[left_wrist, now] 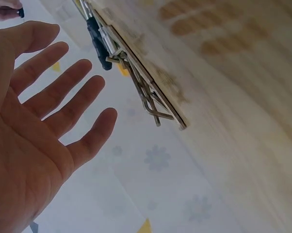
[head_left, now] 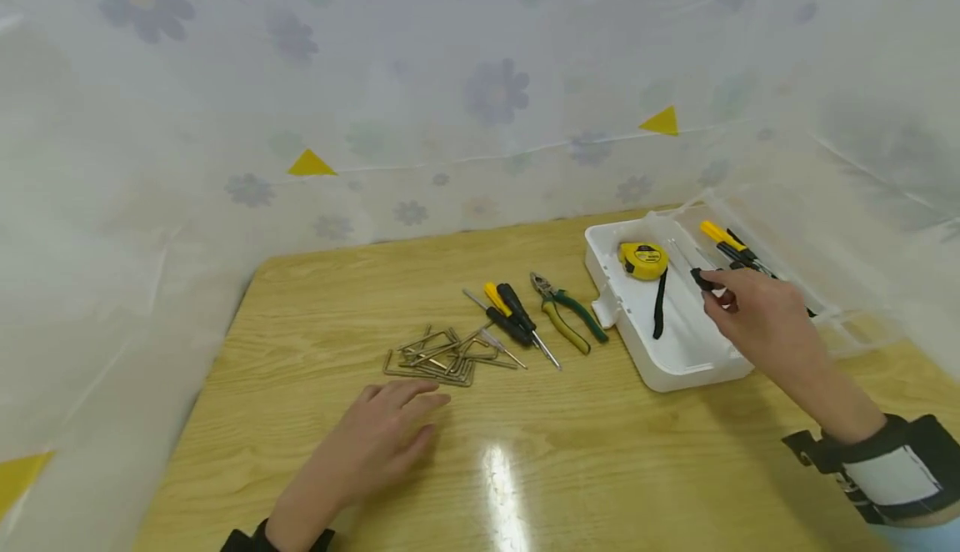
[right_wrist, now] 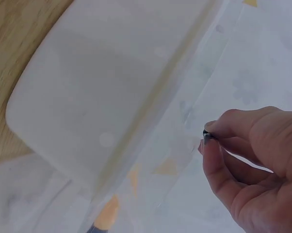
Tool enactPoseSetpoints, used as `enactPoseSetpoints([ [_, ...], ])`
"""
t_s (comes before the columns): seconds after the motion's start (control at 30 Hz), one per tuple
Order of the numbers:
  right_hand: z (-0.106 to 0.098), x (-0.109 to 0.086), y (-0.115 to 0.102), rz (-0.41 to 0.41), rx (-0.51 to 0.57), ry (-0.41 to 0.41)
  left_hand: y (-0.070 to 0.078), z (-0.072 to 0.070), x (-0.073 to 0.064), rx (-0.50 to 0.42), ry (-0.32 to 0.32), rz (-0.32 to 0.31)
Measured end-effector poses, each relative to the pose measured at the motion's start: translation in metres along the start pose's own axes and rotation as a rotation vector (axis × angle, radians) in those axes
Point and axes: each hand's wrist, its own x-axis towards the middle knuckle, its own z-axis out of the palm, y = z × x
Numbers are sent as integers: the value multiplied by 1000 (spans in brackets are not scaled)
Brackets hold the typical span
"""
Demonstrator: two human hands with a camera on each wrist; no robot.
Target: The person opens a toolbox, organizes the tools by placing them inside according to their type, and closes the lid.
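Note:
My right hand (head_left: 757, 306) pinches a screwdriver by its black handle (head_left: 703, 279) above the white toolbox (head_left: 693, 368); its thin shaft points away from me. In the right wrist view the fingers hide most of the handle. A yellow tape measure (head_left: 642, 261) with a black strap (head_left: 660, 306) lies in the box. My left hand (head_left: 382, 431) hovers low over the table with spread, relaxed fingers and holds nothing. Just beyond it lies a pile of hex keys (head_left: 442, 360), seen edge-on in the left wrist view. Several screwdrivers (head_left: 517, 306) lie beside the pile.
Green-and-yellow pliers (head_left: 566, 310) lie between the screwdrivers and the box. The clear lid (head_left: 862, 327) is folded back to the right, with a yellow-handled tool (head_left: 720, 233) and other dark tools on it. Flowered sheeting (head_left: 450, 118) encloses the wooden table (head_left: 600, 469).

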Motion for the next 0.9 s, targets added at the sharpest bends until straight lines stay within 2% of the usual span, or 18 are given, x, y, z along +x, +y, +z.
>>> enactPoseSetpoints([
  [0.23, -6, -2, 28, 100, -39, -157, 10, 4, 13, -11, -68, 56],
  [0.4, -5, -4, 38, 146, -46, -263, 15, 8, 16, -24, -75, 82],
  [0.6, -5, -3, 42, 165, -63, -294, 17, 11, 17, -15, -68, 104],
  [0.8, -3, -2, 36, 135, -71, -258, 19, 12, 18, -24, -92, 100],
  [0.9, -3, -1, 31, 127, -72, -287, 19, 12, 19, -21, -91, 101],
])
